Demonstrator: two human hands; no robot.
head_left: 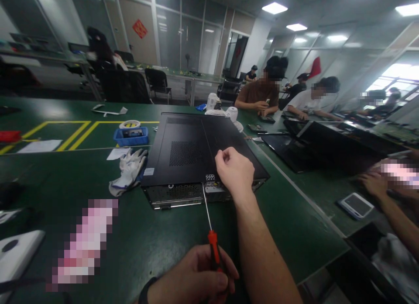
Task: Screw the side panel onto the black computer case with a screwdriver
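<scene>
A black computer case (186,138) lies flat on the green table, its rear panel facing me. My left hand (199,273) is wrapped round a red and black screwdriver (213,240). The shaft points away from me, its tip at the near rear edge of the case, close to a bracket. My right hand (235,171) is closed over the near right part of the case's top, fingers curled in. Whatever lies between those fingers, if anything, is hidden.
Left of the case are white work gloves (130,171), a blue bin (131,137) with small parts and a tape roll (130,124). White devices (216,105) stand behind it. Black panels (291,146) and a grey-screened device (356,205) lie rightward. Co-workers sit nearby.
</scene>
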